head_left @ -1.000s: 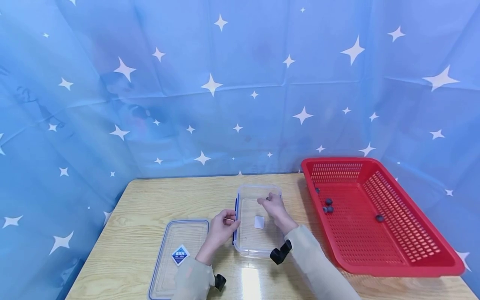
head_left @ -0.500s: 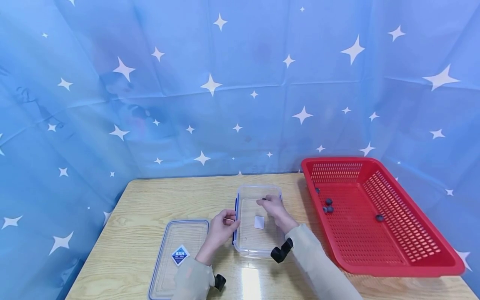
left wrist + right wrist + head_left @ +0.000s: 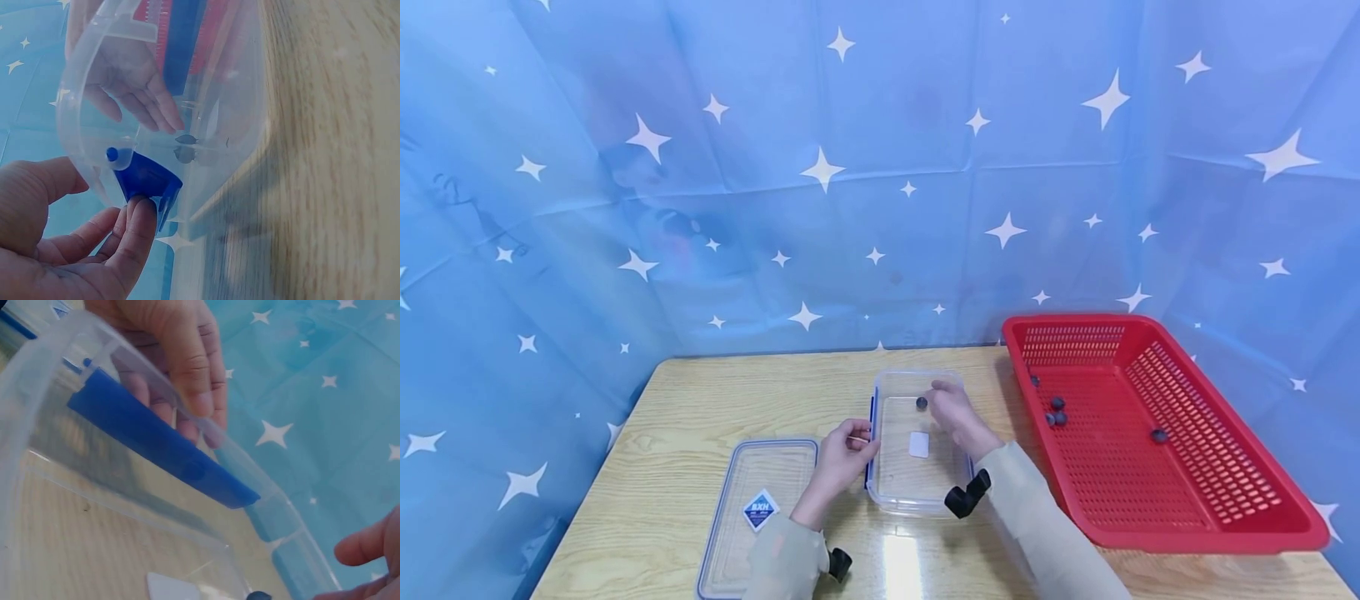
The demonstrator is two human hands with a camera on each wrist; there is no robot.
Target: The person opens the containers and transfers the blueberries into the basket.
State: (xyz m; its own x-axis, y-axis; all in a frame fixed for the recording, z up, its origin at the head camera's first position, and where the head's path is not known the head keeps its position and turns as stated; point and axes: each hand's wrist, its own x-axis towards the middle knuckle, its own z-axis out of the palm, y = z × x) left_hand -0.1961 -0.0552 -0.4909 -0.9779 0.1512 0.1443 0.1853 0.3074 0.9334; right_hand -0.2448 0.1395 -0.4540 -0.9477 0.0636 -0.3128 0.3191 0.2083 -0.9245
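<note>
A clear plastic food box with blue side latches stands on the table. My left hand grips its left side; in the left wrist view the fingers curl against the blue latch, with the thumb by the rim. Over the box's right side, my right hand holds nothing, its fingers loosely extended in the left wrist view. Just left of those fingertips, a dark blueberry lies on the box floor. A white square label shows at the bottom of the box.
A clear lid with a blue rim and a diamond-shaped sticker lies left of the box. At the right is a large red perforated basket with several blueberries inside. A starry blue curtain hangs behind the table.
My right hand has let go of the blueberry, which now lies in the box, and has drawn slightly right with its fingers loosened. The left hand has stayed in place.
</note>
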